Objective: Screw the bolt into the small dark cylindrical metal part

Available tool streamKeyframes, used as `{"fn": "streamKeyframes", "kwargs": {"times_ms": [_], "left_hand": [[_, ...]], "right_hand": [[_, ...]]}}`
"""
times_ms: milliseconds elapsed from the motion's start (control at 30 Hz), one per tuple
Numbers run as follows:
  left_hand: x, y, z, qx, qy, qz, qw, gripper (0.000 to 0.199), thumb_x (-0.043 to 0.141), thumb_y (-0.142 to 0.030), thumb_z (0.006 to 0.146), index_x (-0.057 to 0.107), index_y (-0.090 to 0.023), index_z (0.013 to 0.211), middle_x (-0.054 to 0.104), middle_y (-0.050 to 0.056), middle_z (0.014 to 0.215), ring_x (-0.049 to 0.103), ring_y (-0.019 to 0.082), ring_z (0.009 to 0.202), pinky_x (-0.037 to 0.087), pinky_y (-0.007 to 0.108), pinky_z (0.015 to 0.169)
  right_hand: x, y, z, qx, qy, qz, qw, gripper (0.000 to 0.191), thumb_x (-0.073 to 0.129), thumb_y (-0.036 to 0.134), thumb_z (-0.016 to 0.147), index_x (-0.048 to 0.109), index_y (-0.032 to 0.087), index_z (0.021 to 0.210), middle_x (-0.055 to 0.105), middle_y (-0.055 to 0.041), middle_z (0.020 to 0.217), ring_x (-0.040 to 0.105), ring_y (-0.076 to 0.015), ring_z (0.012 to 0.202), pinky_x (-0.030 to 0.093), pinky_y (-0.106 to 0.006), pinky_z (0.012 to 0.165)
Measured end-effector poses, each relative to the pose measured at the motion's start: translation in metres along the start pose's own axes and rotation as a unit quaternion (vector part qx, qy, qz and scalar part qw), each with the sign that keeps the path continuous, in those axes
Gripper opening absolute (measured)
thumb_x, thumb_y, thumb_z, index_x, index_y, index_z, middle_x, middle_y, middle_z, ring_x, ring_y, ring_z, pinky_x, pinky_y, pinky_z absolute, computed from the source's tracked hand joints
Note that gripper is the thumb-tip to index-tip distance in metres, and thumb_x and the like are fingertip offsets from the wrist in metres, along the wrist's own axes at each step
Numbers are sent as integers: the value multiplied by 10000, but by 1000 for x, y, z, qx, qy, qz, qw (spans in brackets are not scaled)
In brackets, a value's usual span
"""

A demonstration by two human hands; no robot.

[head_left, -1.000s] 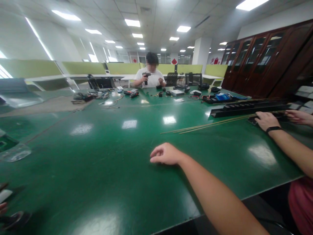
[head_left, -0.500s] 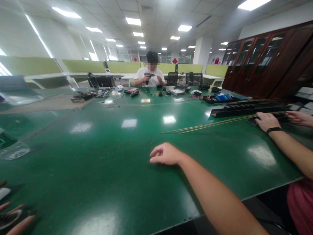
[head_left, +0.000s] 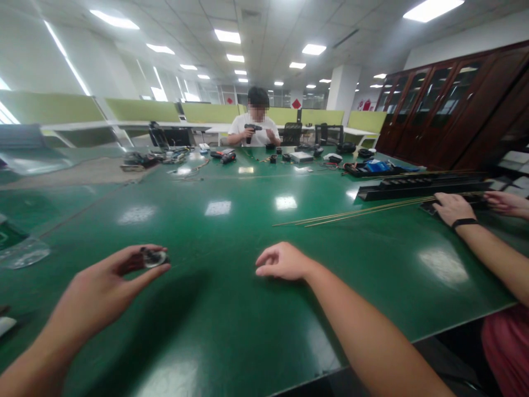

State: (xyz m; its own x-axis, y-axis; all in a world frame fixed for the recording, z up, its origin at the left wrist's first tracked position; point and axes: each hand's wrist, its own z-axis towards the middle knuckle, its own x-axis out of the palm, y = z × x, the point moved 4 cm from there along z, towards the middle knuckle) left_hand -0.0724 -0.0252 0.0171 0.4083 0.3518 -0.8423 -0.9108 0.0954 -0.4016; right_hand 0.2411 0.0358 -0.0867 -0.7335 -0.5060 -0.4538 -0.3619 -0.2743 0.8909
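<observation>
My left hand (head_left: 97, 295) is raised above the green table (head_left: 206, 325), its thumb and fingers closed around a small round part (head_left: 154, 258). That part is dark with a pale, shiny ring; its exact kind I cannot make out. To the right, my right hand (head_left: 283, 261) rests at the table surface, fingers loosely curled. A gap shows between its thumb and fingertips, with nothing visible in it. Beyond it lie several thin brass-coloured rods (head_left: 343, 216).
At the right, another person's hand (head_left: 454, 209) with a black wristband is at the rods, near a black channel (head_left: 397, 190). Across the table a person (head_left: 253, 127) holds a power drill (head_left: 251, 132). A clear plastic container (head_left: 25, 253) stands at left.
My left hand has come up from the lower left corner toward the middle, carrying the small round part. My right hand has stayed nearly still.
</observation>
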Motion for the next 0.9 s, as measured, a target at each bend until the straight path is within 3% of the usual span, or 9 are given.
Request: {"fn": "streamKeyframes", "kwargs": {"times_ms": [100, 167, 267, 333, 567, 900], "left_hand": [[49, -40, 23, 57, 109, -116, 986, 535, 705, -647, 706, 680, -220, 1028, 746, 18, 946, 702, 219, 844, 571, 368, 835], [81, -70, 31, 120, 143, -143, 972, 407, 705, -520, 743, 680, -204, 998, 741, 38, 930, 699, 221, 827, 577, 341, 783], [118, -99, 31, 199, 141, -109, 964, 236, 654, -330, 787, 676, -212, 990, 727, 39, 944, 684, 214, 849, 558, 326, 779], [134, -101, 28, 220, 127, -92, 963, 208, 628, -281, 804, 671, -217, 996, 717, 42, 952, 674, 215, 862, 546, 327, 784], [146, -78, 16, 202, 122, -163, 958, 248, 662, -320, 827, 661, -213, 1050, 708, 51, 1012, 662, 210, 920, 536, 345, 871], [145, -87, 10, 229, 133, -170, 949, 251, 648, -359, 873, 672, -236, 1090, 691, 46, 1030, 630, 215, 948, 512, 348, 863]], "right_hand": [[-4, -1, 1, -4, -21, 0, 1000, 384, 788, 421, 747, 752, 149, 1016, 679, -16, 716, 583, -107, 583, 437, -212, 562], [-8, -3, 3, -12, -57, 3, 998, 342, 780, 369, 752, 742, 144, 1008, 673, -9, 717, 578, -105, 591, 442, -211, 571], [-14, -9, 5, -6, -118, -9, 993, 252, 733, 222, 753, 715, 144, 992, 669, 3, 722, 580, -102, 604, 444, -204, 580], [-14, -12, 7, 1, -137, -36, 990, 236, 698, 157, 741, 698, 154, 977, 674, 9, 732, 586, -102, 611, 438, -199, 582], [-6, -9, 7, -21, -117, -77, 990, 282, 714, 199, 737, 667, 187, 1014, 689, 19, 771, 568, -98, 597, 426, -206, 579], [-6, -3, 3, -36, -109, -79, 990, 221, 725, 226, 747, 679, 175, 957, 651, 20, 736, 572, -108, 613, 429, -207, 580]]}}
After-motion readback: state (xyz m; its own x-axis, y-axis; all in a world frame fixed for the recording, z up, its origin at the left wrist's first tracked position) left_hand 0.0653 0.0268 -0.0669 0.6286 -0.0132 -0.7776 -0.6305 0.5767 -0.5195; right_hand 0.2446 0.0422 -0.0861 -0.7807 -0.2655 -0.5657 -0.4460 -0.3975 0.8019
